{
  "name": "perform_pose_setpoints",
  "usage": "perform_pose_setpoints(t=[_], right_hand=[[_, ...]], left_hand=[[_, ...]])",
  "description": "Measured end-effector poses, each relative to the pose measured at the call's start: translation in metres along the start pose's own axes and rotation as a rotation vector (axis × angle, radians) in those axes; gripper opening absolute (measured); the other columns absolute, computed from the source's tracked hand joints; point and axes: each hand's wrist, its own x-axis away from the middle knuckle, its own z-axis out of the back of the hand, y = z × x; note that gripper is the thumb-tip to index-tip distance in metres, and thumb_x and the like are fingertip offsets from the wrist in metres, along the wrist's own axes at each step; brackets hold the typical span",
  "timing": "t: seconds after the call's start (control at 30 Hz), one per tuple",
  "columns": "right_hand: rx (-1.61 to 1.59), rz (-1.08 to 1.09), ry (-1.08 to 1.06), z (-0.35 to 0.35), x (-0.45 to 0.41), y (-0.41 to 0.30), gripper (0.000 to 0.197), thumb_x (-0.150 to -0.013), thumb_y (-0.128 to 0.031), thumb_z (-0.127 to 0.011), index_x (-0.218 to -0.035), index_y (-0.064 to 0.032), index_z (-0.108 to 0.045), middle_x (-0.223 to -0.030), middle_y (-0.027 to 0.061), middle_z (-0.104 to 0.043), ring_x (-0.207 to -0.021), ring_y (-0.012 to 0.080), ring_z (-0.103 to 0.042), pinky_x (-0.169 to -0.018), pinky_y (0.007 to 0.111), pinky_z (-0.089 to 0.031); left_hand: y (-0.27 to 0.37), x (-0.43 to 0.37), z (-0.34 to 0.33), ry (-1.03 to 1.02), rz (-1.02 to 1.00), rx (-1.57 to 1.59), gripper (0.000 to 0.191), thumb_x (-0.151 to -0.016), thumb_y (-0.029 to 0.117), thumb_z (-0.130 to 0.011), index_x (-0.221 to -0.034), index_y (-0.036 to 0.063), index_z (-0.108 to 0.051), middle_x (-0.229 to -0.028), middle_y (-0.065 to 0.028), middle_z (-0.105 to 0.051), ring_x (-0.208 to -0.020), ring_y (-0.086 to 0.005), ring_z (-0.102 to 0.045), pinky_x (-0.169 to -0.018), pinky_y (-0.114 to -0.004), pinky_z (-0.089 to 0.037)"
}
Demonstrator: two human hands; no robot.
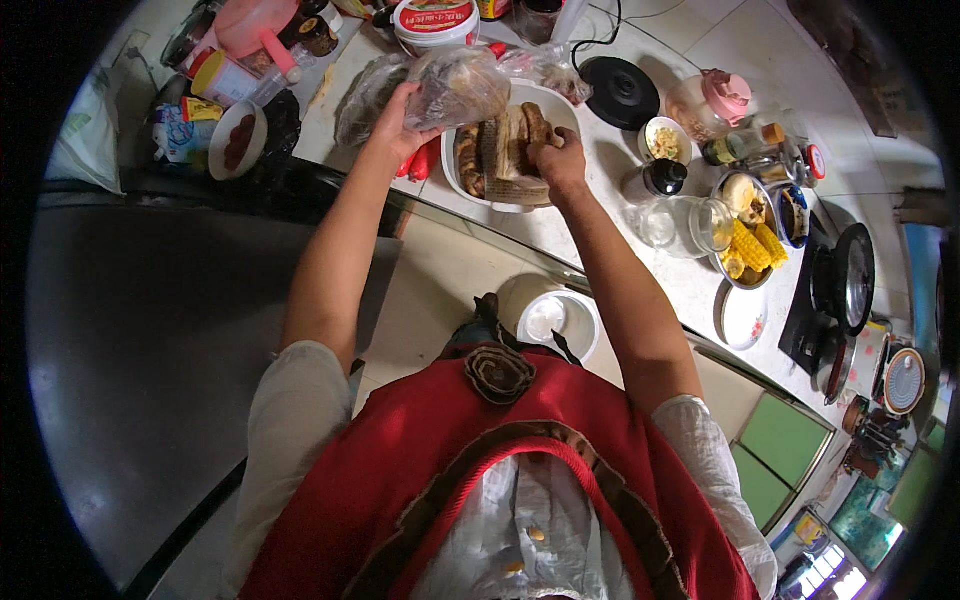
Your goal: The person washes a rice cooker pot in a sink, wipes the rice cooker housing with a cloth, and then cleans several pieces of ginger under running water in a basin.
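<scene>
My left hand (403,129) holds up a crumpled clear plastic bag (459,86) with something inside that I cannot make out. The bag hangs over the left rim of a white plastic basin (568,112) on the countertop. My right hand (561,161) reaches in over the basin's right side, its fingers closed around a knobbly brown root-like piece (537,124). Under and beside that piece lies folded printed newspaper (514,189). Another brown, lumpy length (470,161) rests along the basin's left side. Red peppers or similar red items (420,163) show under my left wrist.
A glass jar (679,225), a steel bowl with corn (750,247) and a black-capped bottle (664,178) crowd the right. Behind stand a white tub (435,22) and black round lid (621,91). A bowl (238,140) sits left; a white bucket (559,322) stands below the counter edge.
</scene>
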Motion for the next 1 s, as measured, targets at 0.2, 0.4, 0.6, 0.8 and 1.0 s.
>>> perform_pose_setpoints(t=[0.2, 0.4, 0.6, 0.8, 1.0], right_hand=[[-0.66, -0.948, 0.068, 0.012, -0.01, -0.027, 0.011, -0.062, -0.004, -0.052, -0.072, -0.0015, -0.05, -0.058, 0.0058, -0.044, -0.045, 0.0186, -0.04, -0.044, 0.031, -0.039], [-1.302, -1.119, 0.08, 0.035, 0.006, -0.029, 0.033, -0.059, -0.009, -0.046, -0.091, -0.0019, -0.051, -0.093, 0.0151, -0.05, -0.088, 0.0321, -0.046, -0.087, 0.053, -0.033], [-1.59, -1.097, 0.149, 0.067, 0.015, -0.055, 0.05, -0.066, -0.012, -0.047, -0.113, 0.0019, -0.045, -0.12, 0.0215, -0.044, -0.112, 0.0387, -0.039, -0.095, 0.056, -0.028], [-1.569, -0.923, 0.073, 0.106, 0.032, -0.067, 0.055, -0.059, -0.007, -0.048, -0.114, -0.0018, -0.045, -0.118, 0.0195, -0.046, -0.108, 0.0374, -0.043, -0.092, 0.053, -0.034], [-1.442, -0.833, 0.041, 0.125, 0.053, -0.065, 0.061, -0.057, -0.006, -0.047, -0.118, -0.0046, -0.041, -0.118, 0.0181, -0.045, -0.108, 0.0368, -0.044, -0.092, 0.052, -0.035]], left_hand=[[-0.013, -0.006, 0.03, -0.097, 0.061, 0.258, 0.034, -0.079, 0.036, -0.052, -0.104, 0.0131, -0.051, -0.104, -0.004, -0.054, -0.096, -0.0224, -0.049, -0.072, -0.038, -0.046], [-0.012, -0.007, 0.035, -0.15, 0.093, 0.416, 0.036, -0.076, 0.037, -0.056, -0.105, 0.0156, -0.052, -0.108, -0.0037, -0.053, -0.1, -0.0226, -0.048, -0.075, -0.039, -0.045], [-0.008, 0.008, 0.021, -0.334, 0.102, 0.342, 0.041, -0.078, 0.042, -0.055, -0.108, 0.0138, -0.051, -0.109, -0.0057, -0.054, -0.1, -0.0238, -0.049, -0.073, -0.038, -0.046], [-0.026, 0.008, -0.001, -0.435, 0.231, 0.326, 0.04, -0.079, 0.042, -0.055, -0.106, 0.013, -0.053, -0.108, -0.0067, -0.055, -0.096, -0.0237, -0.051, -0.068, -0.038, -0.048], [-0.064, -0.001, -0.019, -0.249, 0.364, 0.176, 0.034, -0.079, 0.041, -0.056, -0.103, 0.0171, -0.054, -0.101, -0.0006, -0.057, -0.09, -0.0197, -0.053, -0.065, -0.034, -0.048]])
